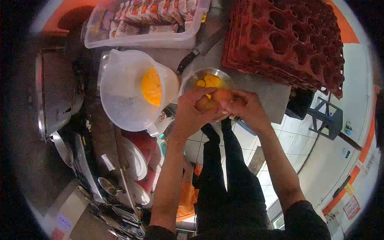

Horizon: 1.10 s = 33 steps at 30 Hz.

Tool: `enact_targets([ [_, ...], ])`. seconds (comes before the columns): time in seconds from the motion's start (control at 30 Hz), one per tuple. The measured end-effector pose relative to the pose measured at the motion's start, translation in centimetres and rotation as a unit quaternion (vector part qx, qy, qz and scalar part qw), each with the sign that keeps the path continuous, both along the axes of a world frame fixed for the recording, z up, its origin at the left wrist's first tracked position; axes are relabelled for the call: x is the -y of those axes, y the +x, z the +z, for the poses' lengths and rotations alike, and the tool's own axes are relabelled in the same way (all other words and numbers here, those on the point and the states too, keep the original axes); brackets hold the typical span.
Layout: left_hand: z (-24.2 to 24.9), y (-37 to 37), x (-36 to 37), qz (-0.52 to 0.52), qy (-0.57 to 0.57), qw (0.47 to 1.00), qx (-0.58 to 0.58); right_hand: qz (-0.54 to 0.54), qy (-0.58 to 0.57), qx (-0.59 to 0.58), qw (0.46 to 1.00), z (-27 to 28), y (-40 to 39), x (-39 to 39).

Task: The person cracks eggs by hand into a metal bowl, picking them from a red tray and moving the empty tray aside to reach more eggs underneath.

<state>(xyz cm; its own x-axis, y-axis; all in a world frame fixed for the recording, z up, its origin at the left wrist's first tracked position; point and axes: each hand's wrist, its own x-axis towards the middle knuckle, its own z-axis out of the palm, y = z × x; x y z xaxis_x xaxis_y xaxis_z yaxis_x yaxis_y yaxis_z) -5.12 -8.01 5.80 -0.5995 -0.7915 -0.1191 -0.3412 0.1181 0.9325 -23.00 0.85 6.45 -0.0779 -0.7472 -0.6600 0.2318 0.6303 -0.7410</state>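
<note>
Over a metal bowl (189, 82) with yellow yolks (212, 81) in it, both hands are close together. My left hand (198, 106) has its fingers curled round a brown eggshell (202, 102). Beside it, my right hand (243, 106) grips another brown eggshell piece (221, 95). Whether the two pieces touch is hard to tell. To the left of the bowl stands a translucent plastic jug (124, 92) with orange-yellow liquid (151, 87) inside. A knife (196, 53) with a black handle lies behind the bowl.
Red egg trays (280, 40) are stacked at the back right. A clear plastic box (160, 40) of small packets stands at the back. At the left are a large metal pot (60, 92) and white plates (135, 160). A dark stool (326, 119) stands at the right.
</note>
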Motion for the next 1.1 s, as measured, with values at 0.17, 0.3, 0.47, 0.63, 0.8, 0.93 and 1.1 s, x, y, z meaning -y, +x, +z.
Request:
enact_targets([
  [0.17, -1.5, -0.2, -0.2, 0.032, -0.058, 0.997, 0.033, 0.061, -0.189, -0.313, 0.929, -1.0, 0.4, 0.4],
  [0.3, -2.8, -0.5, -0.5, 0.047, -0.080, 0.996, 0.017, 0.106, -0.228, -0.410, 0.877, -1.9, 0.5, 0.7],
  [0.47, -4.2, -0.3, -0.5, 0.029, -0.090, 0.994, 0.061, 0.123, -0.250, -0.449, 0.849, -3.4, 0.8, 0.9],
  [0.63, -5.3, -0.2, -0.6, 0.043, -0.094, 0.992, 0.073, 0.139, -0.256, -0.437, 0.851, -5.0, 0.9, 0.9],
  [0.8, -5.5, 0.2, -0.2, 0.022, -0.171, 0.980, 0.101, 0.139, -0.256, -0.468, 0.835, -6.1, 1.1, 0.5],
  [0.93, -5.3, 0.7, 0.6, 0.025, -0.206, 0.973, 0.101, 0.160, -0.302, -0.490, 0.802, -6.0, 0.3, 0.9],
  [1.1, -4.0, 0.8, 0.5, 0.009, -0.225, 0.970, 0.088, 0.186, -0.295, -0.476, 0.808, -5.4, 0.0, 0.9],
])
